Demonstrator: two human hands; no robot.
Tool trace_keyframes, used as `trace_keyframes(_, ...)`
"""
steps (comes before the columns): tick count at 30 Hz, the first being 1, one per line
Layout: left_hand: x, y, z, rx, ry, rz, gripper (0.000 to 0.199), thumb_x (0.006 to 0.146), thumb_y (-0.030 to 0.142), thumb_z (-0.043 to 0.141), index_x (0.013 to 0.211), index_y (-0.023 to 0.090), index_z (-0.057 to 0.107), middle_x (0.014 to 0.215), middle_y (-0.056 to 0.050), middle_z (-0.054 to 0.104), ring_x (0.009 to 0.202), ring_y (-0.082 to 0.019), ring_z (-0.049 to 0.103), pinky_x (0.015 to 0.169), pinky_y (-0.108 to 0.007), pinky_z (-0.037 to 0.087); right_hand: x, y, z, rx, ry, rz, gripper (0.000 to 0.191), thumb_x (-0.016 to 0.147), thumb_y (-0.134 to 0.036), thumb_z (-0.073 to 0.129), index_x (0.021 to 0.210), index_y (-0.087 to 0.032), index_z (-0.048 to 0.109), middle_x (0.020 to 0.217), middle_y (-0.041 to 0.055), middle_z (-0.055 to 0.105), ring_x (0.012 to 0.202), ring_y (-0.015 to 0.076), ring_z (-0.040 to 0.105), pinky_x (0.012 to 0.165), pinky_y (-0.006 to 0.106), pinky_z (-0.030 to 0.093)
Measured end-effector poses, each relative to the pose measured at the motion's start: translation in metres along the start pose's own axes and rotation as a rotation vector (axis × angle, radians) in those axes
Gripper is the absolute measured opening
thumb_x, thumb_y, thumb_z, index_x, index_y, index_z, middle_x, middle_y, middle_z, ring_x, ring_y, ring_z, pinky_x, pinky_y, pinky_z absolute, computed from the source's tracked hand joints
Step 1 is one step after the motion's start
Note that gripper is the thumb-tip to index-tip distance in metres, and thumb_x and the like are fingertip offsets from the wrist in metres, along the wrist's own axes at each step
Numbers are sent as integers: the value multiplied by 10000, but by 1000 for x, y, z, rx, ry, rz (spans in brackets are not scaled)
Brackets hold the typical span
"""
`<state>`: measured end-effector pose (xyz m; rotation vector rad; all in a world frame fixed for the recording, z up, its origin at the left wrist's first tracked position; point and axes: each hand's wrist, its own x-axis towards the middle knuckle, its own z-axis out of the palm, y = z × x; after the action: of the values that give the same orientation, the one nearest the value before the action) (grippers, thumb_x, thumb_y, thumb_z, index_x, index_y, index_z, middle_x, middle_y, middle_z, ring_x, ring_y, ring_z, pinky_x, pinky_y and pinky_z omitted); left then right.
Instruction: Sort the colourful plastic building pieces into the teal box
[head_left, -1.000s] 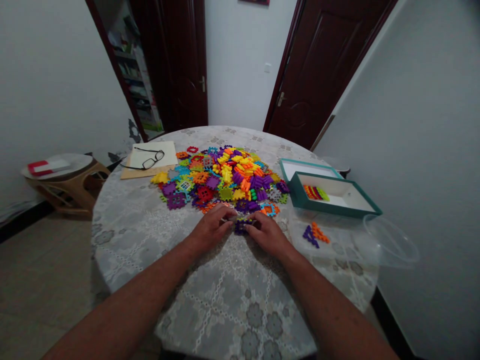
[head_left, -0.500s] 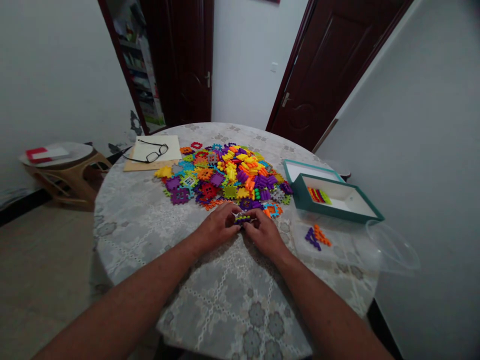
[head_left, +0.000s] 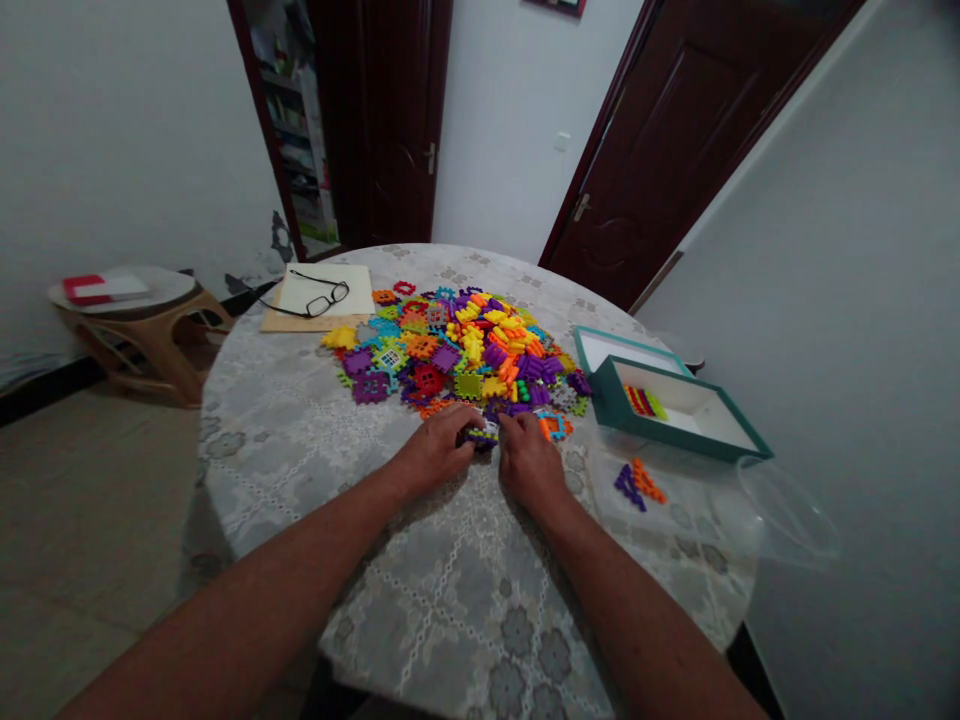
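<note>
My left hand (head_left: 441, 447) pinches a small block assembly (head_left: 482, 436) of yellow-green, white and dark purple pieces, just in front of the heap. To its right, my right hand (head_left: 531, 458) is apart from the assembly, its fingers bent and closed at the near edge of the heap; whatever they grip is too small or hidden to name. The heap of colourful plastic blocks (head_left: 469, 385) spreads beyond both hands, with flat notched squares mostly on the left and yellow, orange and purple bumpy pieces on the right.
Glasses (head_left: 319, 304) lie on paper (head_left: 352, 285) at the back left. A green box (head_left: 637, 418) holds red, yellow and green pieces on the right. Purple pieces (head_left: 628, 487) and orange pieces (head_left: 648, 481) lie in front of it, beside a clear plastic lid (head_left: 787, 505).
My right hand has let go of the assembly and moved right, toward the heap's near edge. My left hand keeps hold of it. The view has shifted slightly.
</note>
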<state>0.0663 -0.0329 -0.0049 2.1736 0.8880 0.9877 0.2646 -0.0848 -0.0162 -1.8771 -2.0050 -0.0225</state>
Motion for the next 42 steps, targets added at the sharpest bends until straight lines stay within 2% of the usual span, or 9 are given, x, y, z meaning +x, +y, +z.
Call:
trace_keyframes(5,0,-4,1,-26,-22,-7,311,811,57,598,1049,230,698,1053,-35,741,1029,-220,688,1021,-407,556,0,4,1,54,42,-13,402,1026,-152,508,1389,-194,676,1270,163,657,1098,276,673,864,351,557)
trace_keyframes(11,0,-6,0,-20,-10,-4,278,818,84,656,1038,239,723,1074,-45,766,1074,-246,696,1047,-450,555,0,0,5,-13,14,5,439,983,-127,565,1381,-272,678,1317,140,653,996,249,698,745,317,530)
trace_keyframes(14,1,-5,-2,-32,-20,-4,250,848,101,653,1043,239,726,1074,-49,769,1061,-244,697,1024,-450,558,0,4,4,114,89,-24,386,1002,-146,542,1351,-225,687,1303,149,662,1090,261,681,857,348,554)
trace_keyframes(17,1,-4,-3,-48,-21,-8,233,851,102,658,1032,231,730,1043,-47,763,1026,-234,696,1000,-435,563,0,11,-1,317,186,-91,271,1022,-192,534,1216,-206,723,1167,123,689,1102,252,662,978,381,541)
trace_keyframes(20,0,-5,-2,-61,-20,-10,239,856,107,671,1048,234,736,1050,-42,755,1020,-224,693,1010,-429,564,-4,15,-7,417,237,-119,203,999,-183,537,1098,-222,710,1076,95,683,1051,246,652,959,381,532)
trace_keyframes(27,-2,-14,4,-147,-2,-75,463,846,98,694,1289,228,668,1178,-70,744,1060,-226,695,970,-413,581,-11,10,-12,502,195,-116,286,988,-229,584,1269,-215,637,1120,92,711,970,234,672,890,360,539)
trace_keyframes(30,-2,-15,4,-150,4,-74,550,849,91,674,1381,226,631,1163,-65,734,1024,-215,695,951,-401,583,-9,9,-13,514,188,-106,296,998,-234,575,1284,-221,649,1104,88,718,942,230,676,867,355,547)
trace_keyframes(35,-2,-14,2,-105,-6,-65,601,846,94,682,1430,224,624,1092,-46,715,955,-201,682,886,-372,587,-8,12,-13,514,198,-195,319,1002,-179,524,1276,-224,681,1129,98,707,1051,242,672,953,383,543)
trace_keyframes(42,-2,-18,2,-18,-24,44,494,845,74,692,1302,258,725,1259,-71,706,1222,-254,653,1107,-451,528,-9,12,-11,528,140,-272,391,966,-100,516,1281,-244,697,1180,101,699,1095,243,670,979,392,549)
